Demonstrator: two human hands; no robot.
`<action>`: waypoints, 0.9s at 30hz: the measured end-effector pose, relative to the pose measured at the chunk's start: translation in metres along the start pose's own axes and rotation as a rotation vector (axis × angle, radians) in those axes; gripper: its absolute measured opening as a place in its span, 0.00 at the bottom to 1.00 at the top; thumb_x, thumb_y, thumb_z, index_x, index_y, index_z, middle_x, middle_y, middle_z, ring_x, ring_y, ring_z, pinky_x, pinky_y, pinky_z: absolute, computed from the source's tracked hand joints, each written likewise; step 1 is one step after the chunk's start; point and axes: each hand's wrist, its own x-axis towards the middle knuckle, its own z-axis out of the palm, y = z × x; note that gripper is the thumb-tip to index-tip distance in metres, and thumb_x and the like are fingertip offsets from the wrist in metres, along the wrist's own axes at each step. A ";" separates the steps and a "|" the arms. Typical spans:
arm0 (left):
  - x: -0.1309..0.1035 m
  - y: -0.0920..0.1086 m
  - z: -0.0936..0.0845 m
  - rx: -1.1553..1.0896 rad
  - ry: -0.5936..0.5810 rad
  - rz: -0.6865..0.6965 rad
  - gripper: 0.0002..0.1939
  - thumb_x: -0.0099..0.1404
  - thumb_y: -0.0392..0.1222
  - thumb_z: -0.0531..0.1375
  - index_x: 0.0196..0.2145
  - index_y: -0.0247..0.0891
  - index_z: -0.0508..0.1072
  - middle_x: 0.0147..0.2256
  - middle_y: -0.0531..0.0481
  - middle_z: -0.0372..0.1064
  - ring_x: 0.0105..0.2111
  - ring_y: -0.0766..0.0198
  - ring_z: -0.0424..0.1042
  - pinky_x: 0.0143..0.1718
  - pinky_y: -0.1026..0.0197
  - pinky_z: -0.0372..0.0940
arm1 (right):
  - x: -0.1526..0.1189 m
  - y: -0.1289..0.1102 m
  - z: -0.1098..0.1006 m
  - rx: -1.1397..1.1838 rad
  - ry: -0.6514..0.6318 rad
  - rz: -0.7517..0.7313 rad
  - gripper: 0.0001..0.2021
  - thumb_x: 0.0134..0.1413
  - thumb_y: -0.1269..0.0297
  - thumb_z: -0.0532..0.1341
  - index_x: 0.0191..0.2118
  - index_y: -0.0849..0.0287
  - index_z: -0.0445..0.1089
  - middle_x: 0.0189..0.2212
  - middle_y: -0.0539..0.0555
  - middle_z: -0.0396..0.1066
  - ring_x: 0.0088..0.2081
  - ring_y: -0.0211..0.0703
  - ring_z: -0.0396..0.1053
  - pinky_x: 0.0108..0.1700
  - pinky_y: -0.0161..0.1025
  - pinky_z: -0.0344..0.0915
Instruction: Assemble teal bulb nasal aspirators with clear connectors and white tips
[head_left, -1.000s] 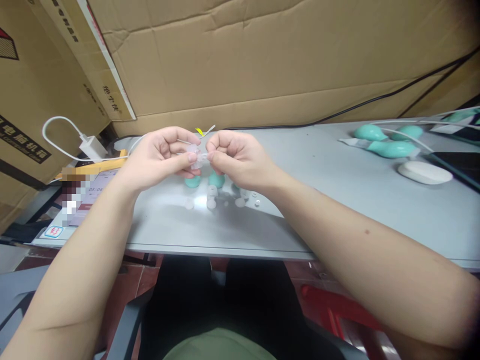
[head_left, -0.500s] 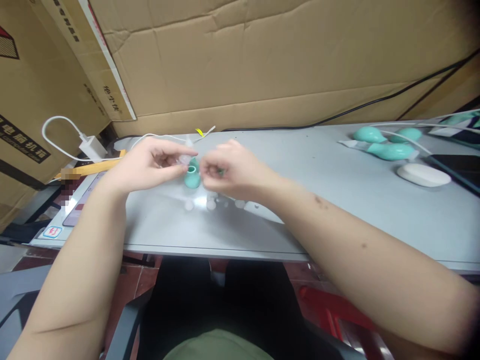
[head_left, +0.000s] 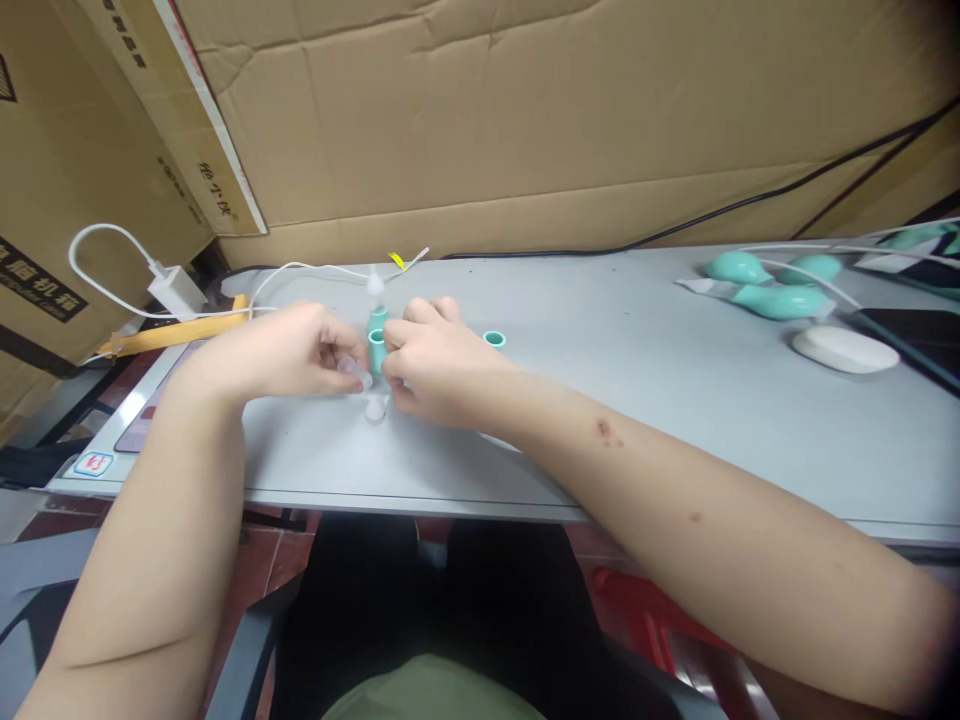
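Observation:
My left hand [head_left: 307, 355] is closed round a small clear plastic piece [head_left: 352, 372] beside a teal open-topped container [head_left: 376, 352]. Right of that container, my right hand [head_left: 427, 360] has its fingers curled and pointing down; whatever they hold, if anything, is hidden. A second teal container with a whitish pointed top [head_left: 376, 290] stands just behind. On the table in front of the hands lies a small translucent cap [head_left: 375, 408]. Another teal open rim [head_left: 494, 340] shows beyond my right wrist.
Teal bulb-shaped objects [head_left: 780, 301] and a white rounded case [head_left: 845, 349] lie at the right. A white charger [head_left: 178, 292], a yellow strip [head_left: 180, 332] and a phone-like device are at the left. Cardboard [head_left: 465, 130] stands behind the table.
My left hand has lowered toward the table with the clear piece. My right hand has shifted left and down, beside the front teal container, uncovering the teal rim at its right.

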 end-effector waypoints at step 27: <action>0.001 -0.019 -0.002 -0.135 0.147 0.136 0.11 0.60 0.47 0.76 0.41 0.45 0.87 0.30 0.53 0.85 0.28 0.60 0.83 0.25 0.64 0.72 | -0.011 0.011 0.003 0.327 0.122 -0.236 0.13 0.75 0.75 0.64 0.38 0.59 0.85 0.33 0.55 0.84 0.44 0.50 0.66 0.53 0.51 0.53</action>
